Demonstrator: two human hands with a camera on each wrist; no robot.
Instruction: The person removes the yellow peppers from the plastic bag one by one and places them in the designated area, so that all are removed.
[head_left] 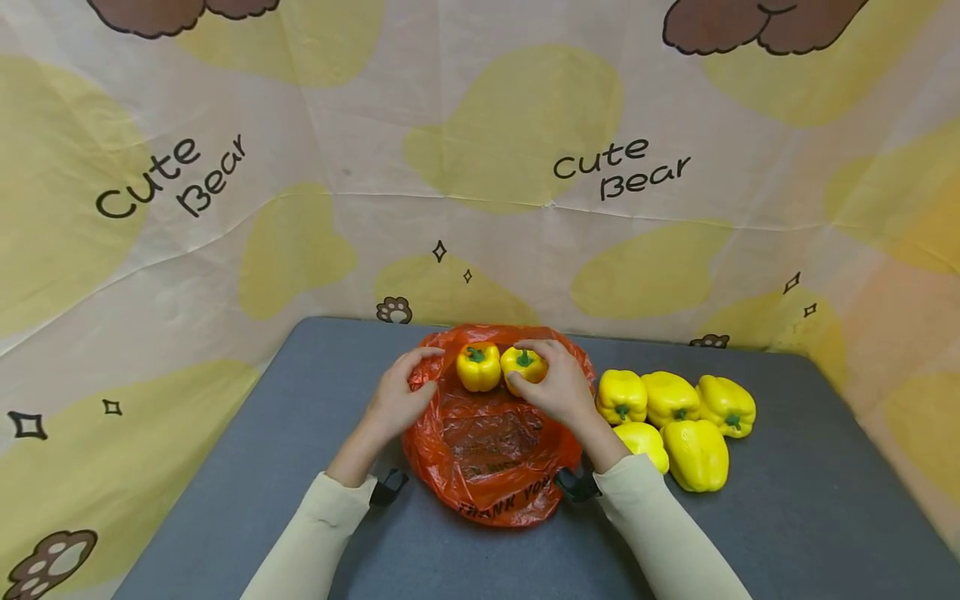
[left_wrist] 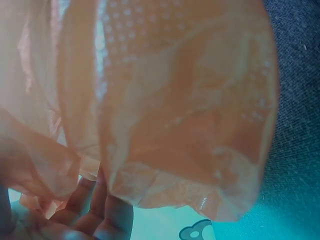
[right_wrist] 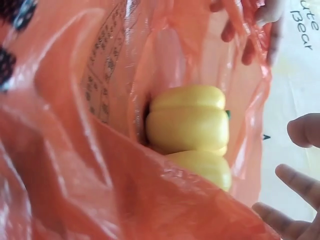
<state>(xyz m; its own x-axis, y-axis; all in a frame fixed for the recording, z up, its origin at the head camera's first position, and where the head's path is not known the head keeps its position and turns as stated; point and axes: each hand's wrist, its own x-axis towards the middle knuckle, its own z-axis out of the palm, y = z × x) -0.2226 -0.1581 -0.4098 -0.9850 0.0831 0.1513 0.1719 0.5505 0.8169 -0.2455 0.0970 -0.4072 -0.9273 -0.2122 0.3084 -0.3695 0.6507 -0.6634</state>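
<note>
A red plastic bag (head_left: 495, 433) lies spread on the table with its mouth open; two yellow bell peppers (head_left: 477, 367) sit inside at its far side. My left hand (head_left: 393, 398) is at the bag's left rim, thumb and fingers apart. In the right wrist view, some left fingers (right_wrist: 247, 54) show through the red film. Over the right pepper (head_left: 517, 364) in the bag is my right hand (head_left: 558, 383), overlapping it in the head view. The right wrist view shows the right hand's fingers (right_wrist: 295, 185) spread, with a gap between them and the peppers.
Several more yellow bell peppers (head_left: 696, 454) lie grouped on the grey table (head_left: 810, 500), just right of the bag. A printed cloth (head_left: 517, 258) hangs behind the table. Dark straps (head_left: 388, 487) are at both wrists.
</note>
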